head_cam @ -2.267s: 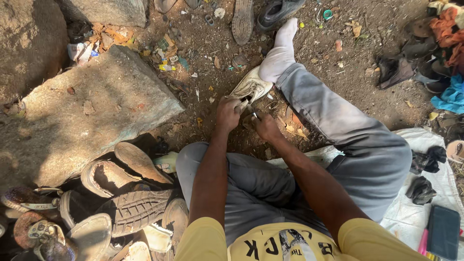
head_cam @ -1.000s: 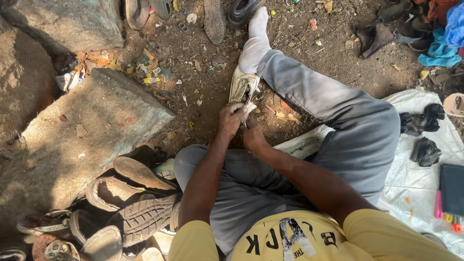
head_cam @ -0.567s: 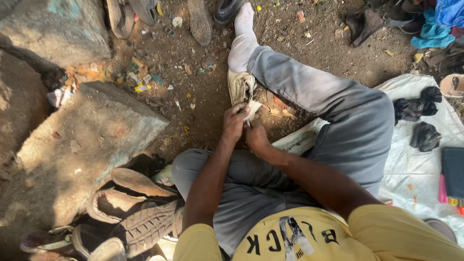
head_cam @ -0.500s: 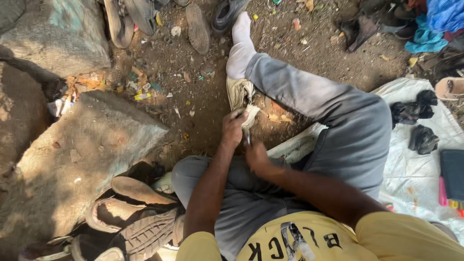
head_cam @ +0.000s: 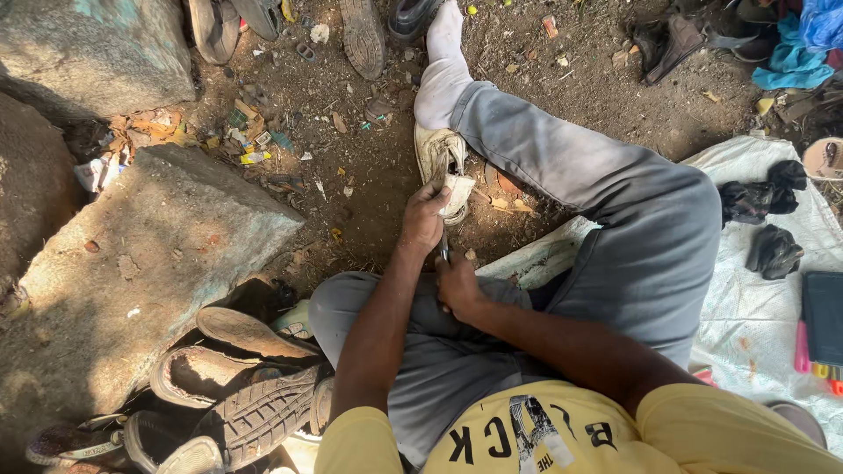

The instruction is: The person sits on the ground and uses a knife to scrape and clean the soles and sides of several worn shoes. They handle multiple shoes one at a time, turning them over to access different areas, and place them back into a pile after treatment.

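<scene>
At frame centre, the left hand point(head_cam: 424, 219) grips a worn white shoe point(head_cam: 443, 167); just below, the right hand point(head_cam: 458, 288) clasps a thin dark tool point(head_cam: 444, 250). Crumpled orange and yellow wrappers point(head_cam: 158, 132) lie upper left.

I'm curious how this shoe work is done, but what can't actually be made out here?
Head view, the only one:
- The dark tool between the hands: too thin to identify.
- The right hand grip: fingers curl out of sight.
- The pale shoe: the left hand covers its near end.
- The pile of worn soles: cut off by the bottom edge.
- The dark flat case: cut by the right edge.
</scene>
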